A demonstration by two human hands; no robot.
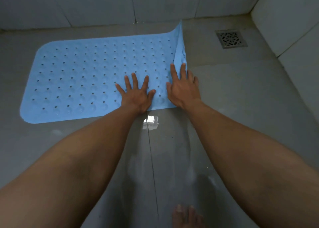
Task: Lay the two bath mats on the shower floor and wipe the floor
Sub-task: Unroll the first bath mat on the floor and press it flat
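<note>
Mat work is what I read here: one blue bath mat (82, 76) lies on the grey shower floor (233, 98), filling the stretch from nine o'clock to the centre of my view. Its right end is not down yet; that flap (179, 45) stands up almost on edge at about one o'clock, with the bumpy underside facing right.

My left hand (136, 93) is spread flat on the mat near its near edge, fingers splayed and grasping nothing. I judge it is there to pin the laid part so it does not slide on the wet tiles. My right hand (183, 88) sits just beside it at the foot of the raised flap, fingers extended against the fold and not clenched; whether the tips hook the edge I cannot tell. It seems placed to press the flap down flat.

A floor drain (231, 39) sits at two o'clock, well apart from the mat, its grate uncovered. No container is in view. A wet patch (150, 122) shines just below the mat at six o'clock, and a bare foot (186, 217) shows at the bottom edge. I see no second mat and no cloth, so most of the task looks undone.
</note>
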